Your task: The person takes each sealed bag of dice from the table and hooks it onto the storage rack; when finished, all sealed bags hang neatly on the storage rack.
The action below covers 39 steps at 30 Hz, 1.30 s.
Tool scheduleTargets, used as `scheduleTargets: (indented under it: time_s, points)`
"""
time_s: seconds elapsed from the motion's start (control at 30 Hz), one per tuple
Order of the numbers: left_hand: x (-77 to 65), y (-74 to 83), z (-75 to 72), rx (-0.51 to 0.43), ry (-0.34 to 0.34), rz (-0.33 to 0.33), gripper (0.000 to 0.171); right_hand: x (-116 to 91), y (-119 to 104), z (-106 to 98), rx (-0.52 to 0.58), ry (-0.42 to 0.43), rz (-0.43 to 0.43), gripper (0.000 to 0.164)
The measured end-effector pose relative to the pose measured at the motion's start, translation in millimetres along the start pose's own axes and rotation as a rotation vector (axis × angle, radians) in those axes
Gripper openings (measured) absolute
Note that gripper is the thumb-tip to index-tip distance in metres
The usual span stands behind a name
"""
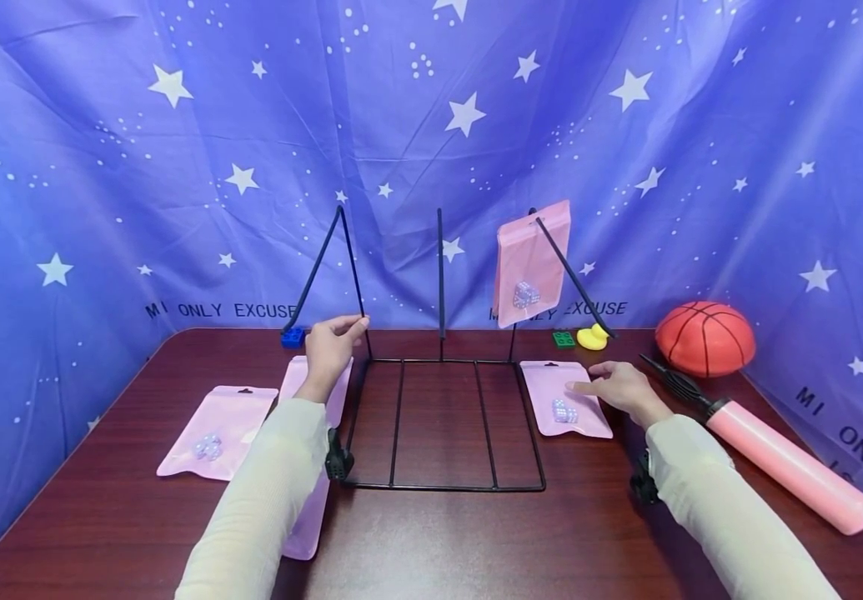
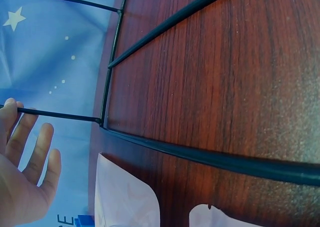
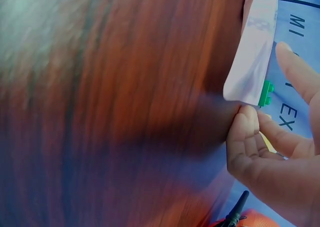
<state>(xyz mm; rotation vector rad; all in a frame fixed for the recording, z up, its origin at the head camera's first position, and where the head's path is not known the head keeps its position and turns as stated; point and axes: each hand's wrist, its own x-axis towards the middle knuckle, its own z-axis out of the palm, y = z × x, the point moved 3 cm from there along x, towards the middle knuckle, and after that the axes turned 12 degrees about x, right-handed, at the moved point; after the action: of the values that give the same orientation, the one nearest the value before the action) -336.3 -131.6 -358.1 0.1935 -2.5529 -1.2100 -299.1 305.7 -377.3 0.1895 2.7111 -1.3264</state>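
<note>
Left hand (image 1: 332, 352) pinching the black rack (image 1: 441, 275), right hand (image 1: 624, 389) with thumb and loosely curled fingers apart, pink bag (image 1: 551, 386) on the table (image 1: 431, 546) beneath the thumb, beside the fingertips, contact uncertain.

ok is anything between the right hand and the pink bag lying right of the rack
Nothing visible: the right hand overlaps the bag in the head view, and the yellow duck sits farther back, off that path.

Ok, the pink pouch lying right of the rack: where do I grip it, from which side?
Probably the right edge, pinched from the right by the right hand: the pouch's left edge runs close beside the rack, and the dice sit in its near half.
</note>
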Motion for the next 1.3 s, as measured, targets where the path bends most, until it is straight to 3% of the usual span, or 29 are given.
scheduleTargets:
  time_s: [0.3,0.67,0.93,1.3]
  points:
    - [0.7,-1.2,0.4,-0.003,-0.008,-0.002,0.033,2,-5,5,-0.021,0.038,0.027,0.076]
    - [0.2,0.0,-0.7,0.003,-0.008,0.0,0.033,2,2,6,0.14,0.023,0.059,0.055]
    - [0.2,0.3,-1.0,-0.008,-0.006,0.007,0.031,3,10,5,0.216,-0.029,0.092,0.052]
    - [1.4,-0.6,0.0,-0.032,-0.02,-0.001,0.033,0,16,-1,0.296,-0.019,0.054,0.043]
